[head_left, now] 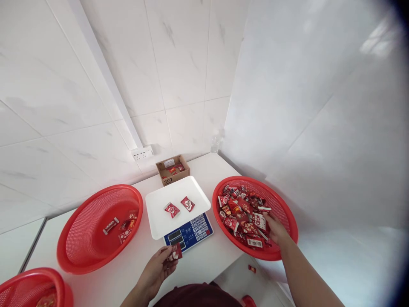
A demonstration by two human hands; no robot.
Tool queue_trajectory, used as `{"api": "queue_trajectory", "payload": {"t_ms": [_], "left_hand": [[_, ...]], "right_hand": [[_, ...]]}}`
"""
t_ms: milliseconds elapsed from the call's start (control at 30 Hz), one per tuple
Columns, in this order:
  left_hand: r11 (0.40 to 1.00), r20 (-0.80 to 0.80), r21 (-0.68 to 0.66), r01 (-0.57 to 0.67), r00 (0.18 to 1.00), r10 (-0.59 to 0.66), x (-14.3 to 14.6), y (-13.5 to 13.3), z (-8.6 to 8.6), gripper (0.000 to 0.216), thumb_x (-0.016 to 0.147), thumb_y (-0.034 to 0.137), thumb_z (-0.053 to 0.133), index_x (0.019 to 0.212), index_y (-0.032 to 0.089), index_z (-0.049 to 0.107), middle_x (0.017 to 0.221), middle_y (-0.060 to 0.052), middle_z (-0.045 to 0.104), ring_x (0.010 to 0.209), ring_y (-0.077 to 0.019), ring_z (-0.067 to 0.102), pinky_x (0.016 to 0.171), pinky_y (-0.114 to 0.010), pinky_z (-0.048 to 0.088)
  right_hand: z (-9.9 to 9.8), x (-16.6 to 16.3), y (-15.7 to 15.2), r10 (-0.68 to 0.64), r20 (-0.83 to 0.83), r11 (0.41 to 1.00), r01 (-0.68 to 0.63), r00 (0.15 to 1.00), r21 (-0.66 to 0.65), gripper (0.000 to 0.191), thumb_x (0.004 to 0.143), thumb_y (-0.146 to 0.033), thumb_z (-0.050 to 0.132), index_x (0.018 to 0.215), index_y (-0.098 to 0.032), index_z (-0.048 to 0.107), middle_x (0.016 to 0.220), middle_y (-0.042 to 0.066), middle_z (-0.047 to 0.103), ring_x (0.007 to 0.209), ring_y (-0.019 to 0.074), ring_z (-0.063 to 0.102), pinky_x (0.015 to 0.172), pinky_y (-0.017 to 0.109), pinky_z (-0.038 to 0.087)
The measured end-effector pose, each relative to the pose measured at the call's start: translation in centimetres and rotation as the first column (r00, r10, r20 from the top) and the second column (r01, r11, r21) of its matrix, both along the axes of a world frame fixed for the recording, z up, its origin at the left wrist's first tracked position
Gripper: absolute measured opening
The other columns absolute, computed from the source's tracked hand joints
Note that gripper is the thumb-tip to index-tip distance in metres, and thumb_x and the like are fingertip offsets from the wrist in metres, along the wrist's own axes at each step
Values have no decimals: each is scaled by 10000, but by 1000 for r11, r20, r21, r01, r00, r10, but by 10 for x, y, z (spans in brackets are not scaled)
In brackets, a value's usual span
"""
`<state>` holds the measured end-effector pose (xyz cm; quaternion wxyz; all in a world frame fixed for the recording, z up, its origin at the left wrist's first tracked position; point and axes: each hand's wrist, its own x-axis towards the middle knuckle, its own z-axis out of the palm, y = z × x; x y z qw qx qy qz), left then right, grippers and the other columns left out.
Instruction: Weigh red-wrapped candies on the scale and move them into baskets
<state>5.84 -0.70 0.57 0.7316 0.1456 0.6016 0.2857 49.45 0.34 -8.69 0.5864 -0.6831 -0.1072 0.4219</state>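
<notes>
My left hand (pixel 157 269) is closed on a small red candy packet (pixel 175 253), held just in front of the blue keypad of a weighing scale (pixel 191 230). The scale's white tray (pixel 159 213) carries two red candy packets (pixel 171 209) (pixel 187 203). My right hand (pixel 275 228) reaches into the right red basket (pixel 289 215), fingers curled over the heap of red candy packets (pixel 243 213); whether it grips one is hidden. The left red basket (pixel 79 238) holds a few packets (pixel 110 225).
A small open cardboard box (pixel 172 169) stands behind the scale, near a wall socket (pixel 142 152). Another red basket (pixel 32 288) shows at the bottom left corner. A stray red packet (pixel 252 268) lies on the floor below the white table's edge. Tiled walls close in behind and right.
</notes>
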Motion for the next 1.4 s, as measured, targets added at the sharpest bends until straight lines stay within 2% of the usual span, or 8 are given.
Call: {"api": "queue_trajectory", "payload": {"t_ms": [100, 300, 600, 767, 900, 1000, 1200, 1400], "left_hand": [[1000, -5, 2, -2, 1000, 2, 0, 0, 1, 245, 755, 315, 661, 908, 179, 527, 759, -40, 670, 637, -123, 638, 640, -222, 488], [1000, -8, 4, 8, 1000, -8, -1, -1, 1, 222, 781, 304, 633, 923, 176, 519, 772, -40, 667, 640, -122, 637, 650, -228, 491], [1000, 10, -8, 10, 1000, -10, 3, 0, 1, 227, 770, 306, 642, 897, 185, 498, 761, -38, 668, 630, -122, 633, 655, -237, 492], [1000, 49, 21, 17, 999, -18, 7, 0, 4, 202, 754, 306, 646, 822, 180, 503, 723, -25, 644, 620, -119, 614, 668, -259, 498], [995, 67, 51, 86, 994, -89, 12, 1, 10, 173, 708, 259, 639, 740, 171, 494, 663, -5, 598, 618, -140, 605, 642, -292, 493], [968, 62, 107, 226, 970, -233, 18, 2, 18, 241, 641, 269, 674, 802, 167, 527, 678, -4, 604, 585, -139, 576, 586, -287, 462], [919, 20, 190, 346, 934, -355, 29, 2, 19, 440, 587, 455, 735, 843, 154, 540, 702, -21, 620, 521, -99, 511, 514, -236, 373], [940, -23, 187, 285, 958, -286, 21, -1, 6, 485, 562, 557, 723, 737, 166, 497, 566, 26, 548, 452, -83, 458, 506, -237, 343]], "right_hand": [[2, 0, 1, -46, -146, 999, 42, 988, -28, 261, 679, -237, 668, 912, -239, 551, 646, 1, 686, 607, 211, 675, 619, 385, 569], [8, 1, -2, -120, -128, 993, 121, 984, 3, 240, 658, -234, 677, 864, -253, 558, 593, -63, 650, 488, 150, 623, 549, 325, 562], [49, 2, -3, -187, -97, 974, 198, 978, 112, 260, 596, -286, 733, 823, -217, 626, 654, -28, 679, 552, 118, 633, 530, 230, 548], [74, -22, 2, -18, -86, 992, 28, 996, 120, 270, 607, -344, 724, 837, -243, 625, 713, -17, 692, 610, 147, 646, 573, 280, 559], [88, -79, 10, 209, 25, 974, -211, 978, 87, 330, 590, -425, 720, 851, -242, 634, 781, 5, 695, 691, 169, 643, 573, 269, 531], [94, -142, 11, 480, 135, 868, -491, 867, 67, 356, 615, -488, 684, 836, -211, 650, 824, 21, 686, 682, 142, 611, 569, 237, 490], [94, -250, 5, 837, 258, 505, -863, 482, -27, 311, 747, -483, 518, 820, -200, 627, 699, -11, 620, 512, 95, 501, 443, 218, 388], [84, -278, 5, 879, 218, 432, -902, 423, 7, 322, 763, -499, 491, 787, -202, 612, 707, -9, 603, 600, 114, 529, 528, 232, 413]]}}
